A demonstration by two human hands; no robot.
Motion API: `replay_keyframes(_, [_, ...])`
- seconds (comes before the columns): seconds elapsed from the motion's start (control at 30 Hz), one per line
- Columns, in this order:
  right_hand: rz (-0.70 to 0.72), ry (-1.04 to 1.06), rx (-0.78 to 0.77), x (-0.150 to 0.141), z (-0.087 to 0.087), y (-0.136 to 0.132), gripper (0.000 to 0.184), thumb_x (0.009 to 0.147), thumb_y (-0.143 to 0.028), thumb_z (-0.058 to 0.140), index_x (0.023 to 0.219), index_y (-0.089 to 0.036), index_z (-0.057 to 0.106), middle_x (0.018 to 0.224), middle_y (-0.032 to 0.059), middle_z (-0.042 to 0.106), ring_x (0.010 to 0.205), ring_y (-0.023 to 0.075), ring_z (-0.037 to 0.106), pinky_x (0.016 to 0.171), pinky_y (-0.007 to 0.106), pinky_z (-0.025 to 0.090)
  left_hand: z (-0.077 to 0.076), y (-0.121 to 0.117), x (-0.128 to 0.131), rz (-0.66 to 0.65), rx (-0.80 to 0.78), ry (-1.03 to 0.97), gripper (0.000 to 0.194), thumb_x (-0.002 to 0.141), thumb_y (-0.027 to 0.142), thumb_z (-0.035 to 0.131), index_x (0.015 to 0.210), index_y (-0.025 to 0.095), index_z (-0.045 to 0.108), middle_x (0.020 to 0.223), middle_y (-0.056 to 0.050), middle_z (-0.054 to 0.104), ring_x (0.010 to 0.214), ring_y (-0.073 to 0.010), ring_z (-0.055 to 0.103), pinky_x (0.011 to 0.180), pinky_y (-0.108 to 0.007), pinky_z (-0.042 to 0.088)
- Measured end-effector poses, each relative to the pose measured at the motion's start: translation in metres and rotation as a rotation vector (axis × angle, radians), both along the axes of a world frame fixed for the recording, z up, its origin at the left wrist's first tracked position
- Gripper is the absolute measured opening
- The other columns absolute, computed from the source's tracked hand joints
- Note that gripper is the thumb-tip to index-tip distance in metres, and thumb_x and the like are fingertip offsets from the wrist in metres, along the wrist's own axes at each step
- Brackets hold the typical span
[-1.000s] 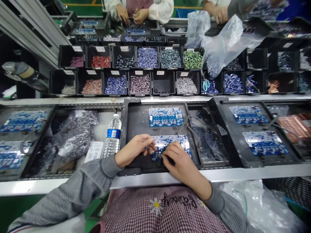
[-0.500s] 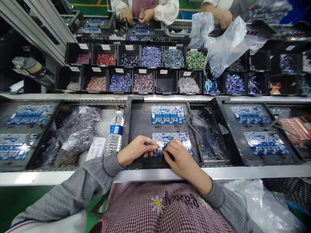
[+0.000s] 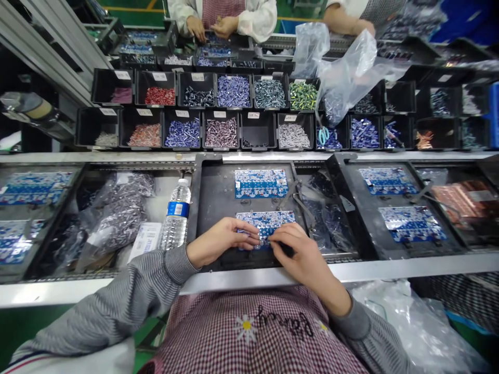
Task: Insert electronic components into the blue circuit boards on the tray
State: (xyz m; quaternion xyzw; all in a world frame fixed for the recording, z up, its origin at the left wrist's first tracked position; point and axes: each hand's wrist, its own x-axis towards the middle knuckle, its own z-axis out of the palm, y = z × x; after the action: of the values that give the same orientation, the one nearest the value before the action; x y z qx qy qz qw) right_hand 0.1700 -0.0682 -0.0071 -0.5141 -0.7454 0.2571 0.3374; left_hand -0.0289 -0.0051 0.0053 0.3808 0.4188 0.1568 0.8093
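Note:
My left hand (image 3: 223,240) is over the left part of the nearer blue circuit board (image 3: 287,217), its fingers close together. Bits of blue show between those fingers and look like small electronic components, partly hidden. My right hand (image 3: 298,248) is above the board's right part, thumb and forefinger pinched near the surface. Whatever is in that pinch is too small to make out. A second blue circuit board (image 3: 261,184) lies farther back on the same black tray (image 3: 214,200).
Two rows of black bins with coloured components (image 3: 233,91) stand behind the line. Left of the tray are a water bottle (image 3: 175,221) and bagged parts (image 3: 122,208). Scissors (image 3: 323,136) hang at a bin. Boards (image 3: 412,223) lie on the right tray. Co-workers' hands (image 3: 212,27) are opposite.
My hands have moved slightly apart, and the left fingers have straightened from a pinch near the right fingertips. The right hand stays pinched at the board. The whole view has shifted a little.

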Motion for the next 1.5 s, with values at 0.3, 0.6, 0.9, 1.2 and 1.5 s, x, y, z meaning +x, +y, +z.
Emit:
replay_keyframes(0.3, [0.074, -0.075, -0.028, 0.009, -0.011, 0.001, 0.021, 0.082, -0.005, 0.049, 0.087, -0.021, 0.063, 0.082, 0.0048, 0.065, 0.085, 0.0201, 0.057, 0.079, 0.038, 0.050, 0.000, 0.001, 0.006, -0.053, 0.060, 0.147, 0.025, 0.076, 0.036, 0.067, 0.070, 0.012, 0.063, 0.061, -0.003, 0.061, 0.048, -0.0091, 0.054, 0.041, -0.019, 0.032])
replay_keyframes(0.6, [0.085, -0.009, 0.063, 0.012, -0.017, 0.001, 0.026, 0.088, -0.013, 0.050, 0.104, -0.025, 0.066, 0.093, 0.0046, 0.069, 0.093, 0.0206, 0.059, 0.084, 0.042, 0.051, -0.001, 0.001, 0.012, -0.066, 0.068, 0.111, 0.020, 0.071, 0.025, 0.070, 0.086, 0.011, 0.068, 0.076, -0.008, 0.068, 0.064, -0.0128, 0.059, 0.049, -0.020, 0.038])
replay_keyframes(0.9, [-0.048, 0.016, 0.046, 0.030, 0.007, -0.003, 0.012, 0.086, -0.017, 0.054, 0.090, -0.022, 0.063, 0.085, 0.0043, 0.065, 0.086, 0.0194, 0.058, 0.081, 0.039, 0.049, 0.005, 0.002, 0.027, -0.066, -0.008, -0.020, 0.016, 0.080, 0.019, 0.062, 0.093, 0.009, 0.065, 0.089, -0.011, 0.068, 0.087, -0.0164, 0.064, 0.072, -0.025, 0.046])
replay_keyframes(1.2, [-0.041, -0.232, -0.066, 0.040, -0.010, -0.007, 0.016, 0.087, -0.012, 0.048, 0.079, -0.018, 0.060, 0.078, 0.0066, 0.060, 0.085, 0.0213, 0.051, 0.075, 0.037, 0.047, 0.003, 0.005, 0.023, -0.068, 0.018, 0.101, 0.027, 0.078, 0.036, 0.067, 0.078, 0.010, 0.064, 0.085, -0.013, 0.069, 0.077, -0.0178, 0.065, 0.054, -0.021, 0.044])
replay_keyframes(1.5, [-0.023, -0.316, -0.056, 0.036, -0.006, -0.003, 0.016, 0.086, -0.012, 0.049, 0.079, -0.018, 0.061, 0.078, 0.0072, 0.060, 0.085, 0.0223, 0.051, 0.076, 0.038, 0.047, 0.007, 0.007, 0.016, -0.043, 0.095, 0.116, 0.024, 0.077, 0.024, 0.067, 0.095, 0.010, 0.071, 0.071, -0.004, 0.062, 0.058, -0.0075, 0.047, 0.053, -0.019, 0.036])
